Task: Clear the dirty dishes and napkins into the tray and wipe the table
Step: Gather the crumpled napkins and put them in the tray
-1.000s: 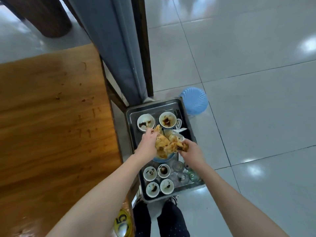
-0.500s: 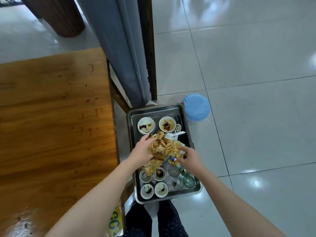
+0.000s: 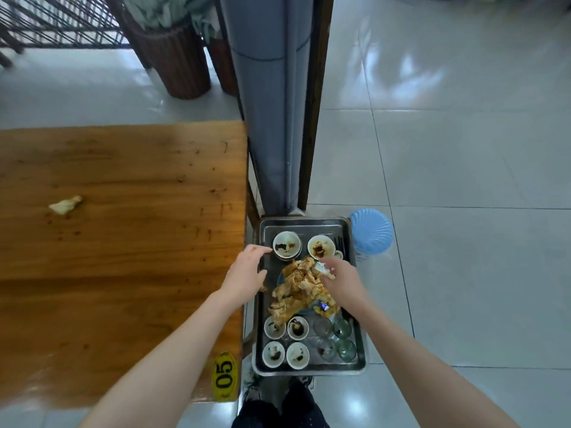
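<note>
Your left hand (image 3: 247, 273) hovers over the left rim of the tray (image 3: 309, 370), fingers spread, holding nothing. Your right hand (image 3: 341, 281) is loosely open; its fingertips appear to touch the soiled napkins (image 3: 293, 291) heaped mid-tray among dirty bowls (image 3: 286, 245). One crumpled napkin (image 3: 65, 205) lies on the table (image 3: 139, 257).

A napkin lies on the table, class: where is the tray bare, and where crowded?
The tray is free along its far rim beyond the two bowls and its left rim beside the napkin pile. Crowded: the near end, with small bowls and glasses.
</note>
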Demonstrator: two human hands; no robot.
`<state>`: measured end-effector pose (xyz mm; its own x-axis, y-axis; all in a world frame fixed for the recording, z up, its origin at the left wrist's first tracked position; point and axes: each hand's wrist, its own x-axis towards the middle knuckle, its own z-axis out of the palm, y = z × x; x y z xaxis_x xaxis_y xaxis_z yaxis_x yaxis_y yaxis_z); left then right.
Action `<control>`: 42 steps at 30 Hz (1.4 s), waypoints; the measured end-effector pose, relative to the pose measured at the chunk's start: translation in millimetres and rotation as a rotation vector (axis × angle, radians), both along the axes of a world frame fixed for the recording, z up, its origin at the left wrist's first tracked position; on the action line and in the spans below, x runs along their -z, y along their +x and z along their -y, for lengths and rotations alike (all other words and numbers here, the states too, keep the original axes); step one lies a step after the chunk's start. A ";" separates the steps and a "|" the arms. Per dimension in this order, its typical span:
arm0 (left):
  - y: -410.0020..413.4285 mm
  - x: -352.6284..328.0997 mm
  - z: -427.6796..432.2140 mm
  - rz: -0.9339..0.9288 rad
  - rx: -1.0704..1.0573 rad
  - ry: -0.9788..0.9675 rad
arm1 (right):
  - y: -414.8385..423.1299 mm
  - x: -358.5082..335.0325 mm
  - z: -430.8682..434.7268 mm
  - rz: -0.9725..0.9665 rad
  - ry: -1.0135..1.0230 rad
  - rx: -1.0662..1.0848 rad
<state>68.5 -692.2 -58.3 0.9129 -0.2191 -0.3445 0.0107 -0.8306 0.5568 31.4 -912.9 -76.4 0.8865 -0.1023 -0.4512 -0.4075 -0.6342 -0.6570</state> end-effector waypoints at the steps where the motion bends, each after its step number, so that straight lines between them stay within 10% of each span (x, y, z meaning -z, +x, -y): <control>1: -1.2 -5.0 -6.8 0.014 -0.013 -0.003 | 1.3 -4.7 -6.4 0.013 0.004 -0.005; 42: -81.4 -47.1 -397.5 0.135 -0.277 0.098 | -0.2 -79.9 -391.3 0.268 -0.211 -0.516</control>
